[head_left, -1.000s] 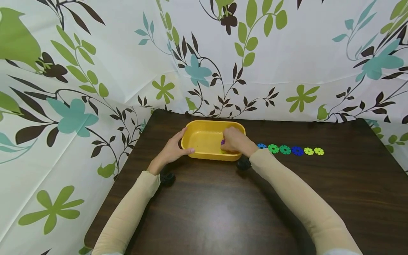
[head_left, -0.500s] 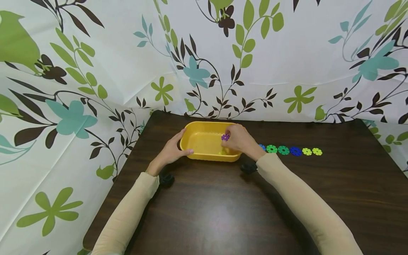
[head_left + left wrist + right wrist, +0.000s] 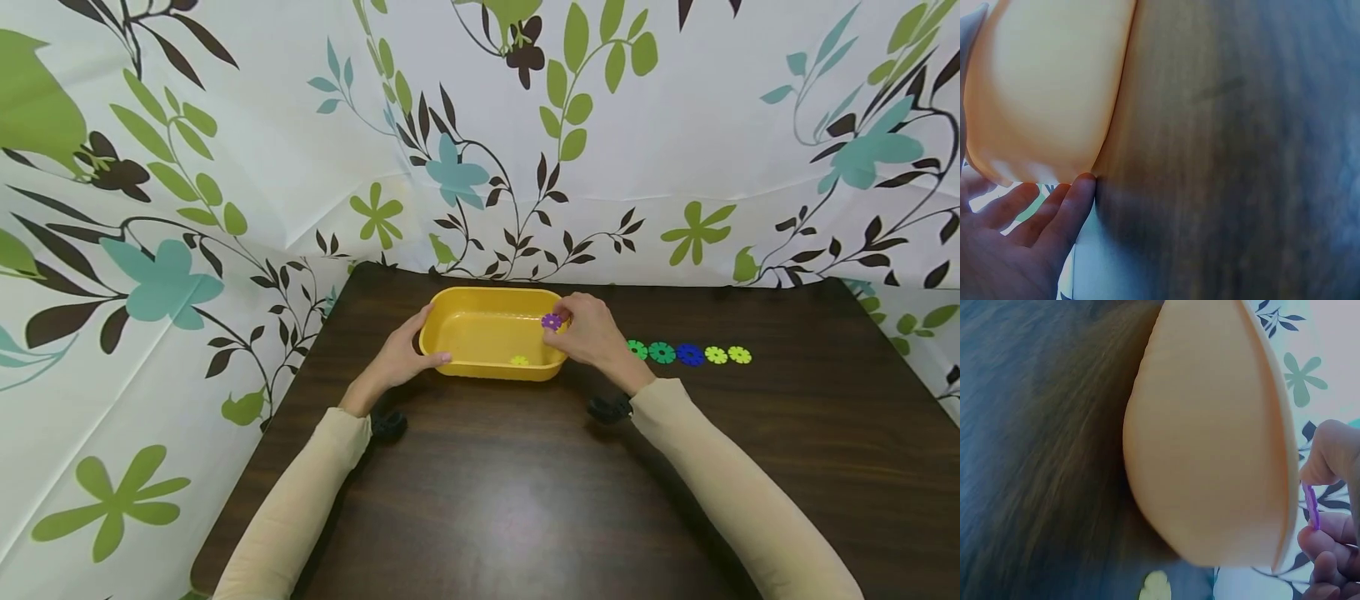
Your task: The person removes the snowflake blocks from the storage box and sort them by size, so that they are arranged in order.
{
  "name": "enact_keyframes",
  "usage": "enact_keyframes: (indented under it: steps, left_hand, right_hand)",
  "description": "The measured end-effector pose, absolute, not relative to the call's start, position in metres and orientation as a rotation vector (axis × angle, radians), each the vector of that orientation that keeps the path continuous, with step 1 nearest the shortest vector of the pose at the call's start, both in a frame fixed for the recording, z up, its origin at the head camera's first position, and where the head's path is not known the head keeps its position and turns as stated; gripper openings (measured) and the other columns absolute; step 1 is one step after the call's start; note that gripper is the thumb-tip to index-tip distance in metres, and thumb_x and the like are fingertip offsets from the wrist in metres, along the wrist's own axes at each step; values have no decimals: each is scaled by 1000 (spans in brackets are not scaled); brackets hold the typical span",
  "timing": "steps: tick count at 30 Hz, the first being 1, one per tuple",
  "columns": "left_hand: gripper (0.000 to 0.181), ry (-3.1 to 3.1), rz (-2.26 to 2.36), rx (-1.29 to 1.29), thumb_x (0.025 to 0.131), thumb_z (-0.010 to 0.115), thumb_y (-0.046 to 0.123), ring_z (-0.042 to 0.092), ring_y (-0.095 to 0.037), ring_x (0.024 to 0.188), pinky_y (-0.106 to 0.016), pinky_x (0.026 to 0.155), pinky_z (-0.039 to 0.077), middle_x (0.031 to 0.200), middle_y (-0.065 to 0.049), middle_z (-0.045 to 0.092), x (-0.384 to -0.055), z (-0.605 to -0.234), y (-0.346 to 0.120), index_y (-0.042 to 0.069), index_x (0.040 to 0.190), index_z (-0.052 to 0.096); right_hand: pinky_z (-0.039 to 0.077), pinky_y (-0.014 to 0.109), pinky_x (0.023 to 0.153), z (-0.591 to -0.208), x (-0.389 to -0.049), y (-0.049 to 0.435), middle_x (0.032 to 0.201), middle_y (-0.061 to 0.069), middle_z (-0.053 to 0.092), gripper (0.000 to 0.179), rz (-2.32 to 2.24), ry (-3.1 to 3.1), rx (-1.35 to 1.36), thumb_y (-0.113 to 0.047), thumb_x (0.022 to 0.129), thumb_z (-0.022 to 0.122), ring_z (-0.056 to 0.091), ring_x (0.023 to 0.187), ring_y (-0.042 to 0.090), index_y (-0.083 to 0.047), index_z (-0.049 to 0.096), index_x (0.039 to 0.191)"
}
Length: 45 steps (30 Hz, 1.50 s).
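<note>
My left hand [image 3: 400,354] holds the left end of a yellow plastic tray [image 3: 487,371], thumb at the near rim and fingers along the outer end wall. In the left wrist view those fingers [image 3: 1063,215] touch the tray's outside. Over the tray's right end, my right hand [image 3: 596,337] pinches a small purple snowflake disc [image 3: 551,322] between thumb and fingers. The right wrist view shows that disc edge-on, beyond the tray's rim. A yellow-green disc [image 3: 519,361] lies inside the tray by the near wall.
To the right of the tray, several discs lie in a row on the dark wooden table [image 3: 480,467]: a green one [image 3: 637,349], a teal one [image 3: 662,352], a blue one [image 3: 690,355] and two yellow-green ones [image 3: 716,355]. A leaf-patterned cloth [image 3: 675,150] hangs behind the table.
My right hand has risen from inside the tray and moved right with the purple disc, uncovering the yellow-green disc. My left hand stays on the tray.
</note>
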<state>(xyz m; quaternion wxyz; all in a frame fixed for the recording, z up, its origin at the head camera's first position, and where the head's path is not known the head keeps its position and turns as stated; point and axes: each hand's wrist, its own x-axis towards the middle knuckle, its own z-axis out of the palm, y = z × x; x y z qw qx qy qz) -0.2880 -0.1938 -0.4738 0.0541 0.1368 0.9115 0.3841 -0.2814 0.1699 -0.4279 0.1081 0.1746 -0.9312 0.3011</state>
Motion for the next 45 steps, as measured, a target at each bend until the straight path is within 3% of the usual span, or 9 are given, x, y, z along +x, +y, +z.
enact_keyframes:
  steps: [13,26,32,36,45]
  left_hand:
    - [110,2772,1177,458,92,87,45,27,-43,169,-67,136,23,183,-17,24,-286,-472,-195,15,176,22]
    - [112,2768,1170,451,92,86,49,26,-44,169,-68,136,22,183,-18,23,-286,-472,-195,15,176,21]
    - [118,2770,1190,441,88,86,59,28,-46,167,-71,134,24,182,-20,25,-286,-473,-195,14,176,22]
    - [115,2758,1194,441,90,85,56,26,-46,168,-70,135,22,183,-19,22,-285,-473,-195,15,176,20]
    - [111,2758,1175,428,93,85,47,25,-44,169,-68,136,22,184,-17,21,-285,-470,-193,15,176,20]
  right_hand:
    - [51,36,75,-433,-267,225,94,19,72,27,879,-2602,416,-16,84,83,63,84,31,4,77,101]
    - [48,26,71,-442,-251,295,99,25,73,32,863,-2562,175,-17,87,84,66,84,35,7,76,105]
    - [43,16,69,-454,-243,328,99,27,74,36,873,-2571,38,-22,88,82,67,85,34,7,76,108]
    - [37,7,64,-459,-241,350,99,28,74,38,862,-2576,-36,-24,91,81,66,86,34,8,76,109]
    - [36,10,60,-470,-237,398,103,33,76,43,797,-2618,-203,-28,95,77,66,86,36,11,75,113]
